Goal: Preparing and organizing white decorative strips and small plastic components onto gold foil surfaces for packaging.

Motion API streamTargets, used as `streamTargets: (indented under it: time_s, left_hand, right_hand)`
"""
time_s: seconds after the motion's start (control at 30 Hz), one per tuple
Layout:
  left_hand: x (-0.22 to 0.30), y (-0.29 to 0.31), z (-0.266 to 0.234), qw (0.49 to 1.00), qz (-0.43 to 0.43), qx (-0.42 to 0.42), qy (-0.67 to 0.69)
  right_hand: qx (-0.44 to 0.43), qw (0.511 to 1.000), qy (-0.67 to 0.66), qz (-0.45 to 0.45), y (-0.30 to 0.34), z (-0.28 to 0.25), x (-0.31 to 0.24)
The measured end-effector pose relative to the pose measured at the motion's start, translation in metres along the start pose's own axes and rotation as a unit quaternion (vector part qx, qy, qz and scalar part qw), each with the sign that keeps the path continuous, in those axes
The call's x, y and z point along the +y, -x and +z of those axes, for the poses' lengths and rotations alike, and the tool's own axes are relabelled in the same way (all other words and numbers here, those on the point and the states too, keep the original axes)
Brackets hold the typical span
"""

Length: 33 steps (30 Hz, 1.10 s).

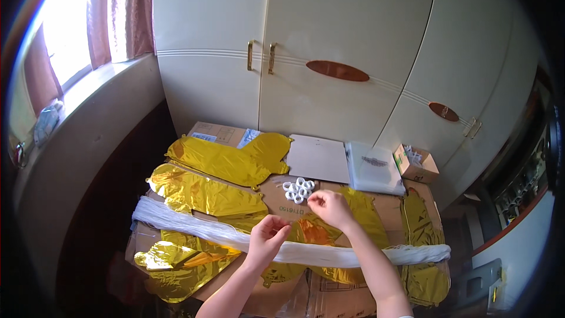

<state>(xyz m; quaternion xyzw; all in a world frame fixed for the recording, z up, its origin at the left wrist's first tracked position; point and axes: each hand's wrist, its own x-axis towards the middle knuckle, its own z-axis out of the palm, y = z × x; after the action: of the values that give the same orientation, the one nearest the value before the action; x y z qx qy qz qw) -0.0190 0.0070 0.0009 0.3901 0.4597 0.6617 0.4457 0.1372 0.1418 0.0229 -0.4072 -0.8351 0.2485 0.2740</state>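
My left hand [269,238] is over the bundle of white thread [194,222], its thumb and fingertips pinched together. Further right and a little farther away, my right hand [331,207] also pinches, close to a cluster of small white rings [298,190]. Whatever lies between the fingertips of either hand is too fine to make out. The long thread bundle stretches from left to right across the cardboard [273,200], passing beneath both arms. Under and around it are flat gold foil balloons [206,195], crinkled and shiny.
At the back are a gold foil balloon [223,158], a grey-beige board [318,158], a stack of clear plastic bags [374,168] and a small open carton [419,168]. Another gold balloon [421,224] lies at the right edge. A tall cream cabinet [341,17] rises behind.
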Motion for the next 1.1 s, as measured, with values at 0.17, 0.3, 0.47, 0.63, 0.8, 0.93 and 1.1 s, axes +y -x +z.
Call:
streamTargets:
  time_s: [0.17, 0.3, 0.47, 0.63, 0.8, 0.93, 1.1]
  left_hand:
    - [0.001, 0.000, 0.003, 0.962, 0.123, 0.005, -0.244]
    - [-0.003, -0.003, 0.002, 0.913, 0.169, -0.006, -0.371]
    - [-0.004, -0.005, -0.003, 0.863, 0.163, -0.020, -0.478]
    - [-0.006, -0.007, -0.004, 0.859, 0.149, -0.018, -0.489]
    - [-0.002, -0.004, -0.001, 0.861, 0.151, -0.028, -0.486]
    - [-0.003, -0.003, 0.001, 0.871, 0.127, -0.050, -0.472]
    - [-0.003, -0.002, 0.003, 0.852, 0.194, -0.063, -0.483]
  right_hand:
    - [-0.218, 0.975, 0.027, -0.010, 0.044, -0.014, -0.014]
    - [-0.198, 0.980, -0.007, -0.033, 0.054, 0.009, -0.003]
    - [-0.175, 0.984, -0.014, -0.032, 0.055, 0.031, 0.000]
    - [-0.135, 0.990, -0.009, -0.042, 0.058, 0.042, -0.002]
    - [-0.111, 0.992, -0.016, -0.062, 0.057, 0.043, -0.001]
    - [-0.088, 0.991, -0.069, -0.066, 0.056, 0.042, 0.003]
    - [-0.092, 0.983, -0.145, -0.058, 0.055, 0.035, -0.001]
